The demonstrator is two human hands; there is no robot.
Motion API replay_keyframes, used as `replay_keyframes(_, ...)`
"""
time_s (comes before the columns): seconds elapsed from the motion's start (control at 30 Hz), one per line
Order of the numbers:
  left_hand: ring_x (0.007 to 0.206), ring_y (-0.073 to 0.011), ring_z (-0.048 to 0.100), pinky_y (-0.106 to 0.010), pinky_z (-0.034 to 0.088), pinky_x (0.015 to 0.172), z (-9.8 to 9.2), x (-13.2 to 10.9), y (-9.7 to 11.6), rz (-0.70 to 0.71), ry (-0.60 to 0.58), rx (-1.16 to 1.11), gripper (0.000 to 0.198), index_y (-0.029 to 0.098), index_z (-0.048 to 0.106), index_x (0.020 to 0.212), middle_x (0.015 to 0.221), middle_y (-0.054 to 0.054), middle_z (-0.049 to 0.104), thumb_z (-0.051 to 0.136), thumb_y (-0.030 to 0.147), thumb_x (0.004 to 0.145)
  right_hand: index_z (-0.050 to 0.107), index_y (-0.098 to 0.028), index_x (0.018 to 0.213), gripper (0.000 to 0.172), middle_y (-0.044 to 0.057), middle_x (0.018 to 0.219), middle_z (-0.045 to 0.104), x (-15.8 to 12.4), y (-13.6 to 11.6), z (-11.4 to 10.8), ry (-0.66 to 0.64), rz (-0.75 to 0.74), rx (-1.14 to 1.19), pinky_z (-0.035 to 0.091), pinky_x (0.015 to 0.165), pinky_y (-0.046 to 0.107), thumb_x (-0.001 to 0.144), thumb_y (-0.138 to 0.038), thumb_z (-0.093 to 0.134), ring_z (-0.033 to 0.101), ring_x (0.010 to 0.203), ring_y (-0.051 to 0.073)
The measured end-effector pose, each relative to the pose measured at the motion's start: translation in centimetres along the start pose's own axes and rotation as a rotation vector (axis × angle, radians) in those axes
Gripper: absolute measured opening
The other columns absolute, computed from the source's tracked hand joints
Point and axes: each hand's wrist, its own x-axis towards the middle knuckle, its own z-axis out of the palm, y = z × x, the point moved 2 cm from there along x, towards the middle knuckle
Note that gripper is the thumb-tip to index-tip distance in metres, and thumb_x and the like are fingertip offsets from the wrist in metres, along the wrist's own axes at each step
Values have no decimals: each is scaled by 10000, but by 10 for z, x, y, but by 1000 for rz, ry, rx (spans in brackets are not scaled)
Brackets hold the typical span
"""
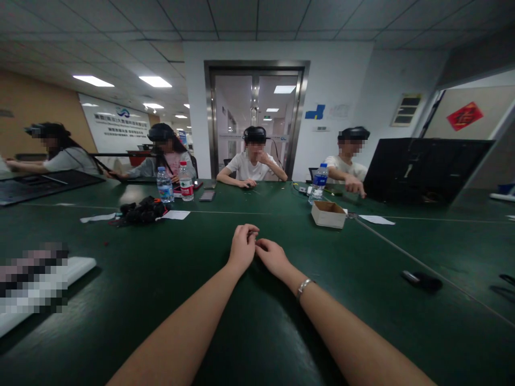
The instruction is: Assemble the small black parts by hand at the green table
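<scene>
Over the middle of the dark green table [169, 300], my left hand [242, 247] and my right hand [274, 255] meet almost fingertip to fingertip. The left fingers are bent and point to the right, with the back of the hand toward me. My right fingers curl in toward the left hand, closed together. Whatever may be between the fingers is hidden or too small to name. A silver bracelet [304, 288] circles my right wrist.
Beyond my hands lie a black tangled bundle [144, 210], two bottles, one a red-capped bottle [186, 182], and a small open box [329, 215]. A black object [422, 280] lies right, a white panel [80, 268] left. Several people wearing headsets sit around the table; a large black monitor [422, 169] stands right.
</scene>
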Motion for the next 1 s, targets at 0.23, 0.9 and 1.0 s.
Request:
replay_keyframes(0.23, 946, -155, 637, -327, 523, 843, 11, -1, 0, -172, 17, -360, 124, 168, 531, 872, 953, -50, 572, 486, 84, 792, 619, -171, 816, 219, 4, 729, 632, 7, 11, 1, -62, -6, 435, 426, 678, 277, 724, -366, 582, 558, 695, 150)
replay_keyframes(0.9, 837, -161, 672, -385, 498, 892, 3, 0, -1, -431, 25, -726, 176, 151, 567, 834, 831, -35, 647, 685, 218, 721, 527, -184, 749, 211, -9, 745, 577, 6, 19, -6, 147, -19, 449, 453, 673, 285, 564, -190, 629, 554, 702, 142)
replay_keyframes(1.0, 811, -150, 670, -382, 501, 887, -3, 0, 1, -444, -2, -706, 180, 147, 574, 831, 823, -34, 643, 689, 243, 732, 543, -185, 808, 216, 3, 786, 573, 2, 17, -15, 225, -18, 287, 443, 657, 285, 600, -206, 600, 538, 697, 143)
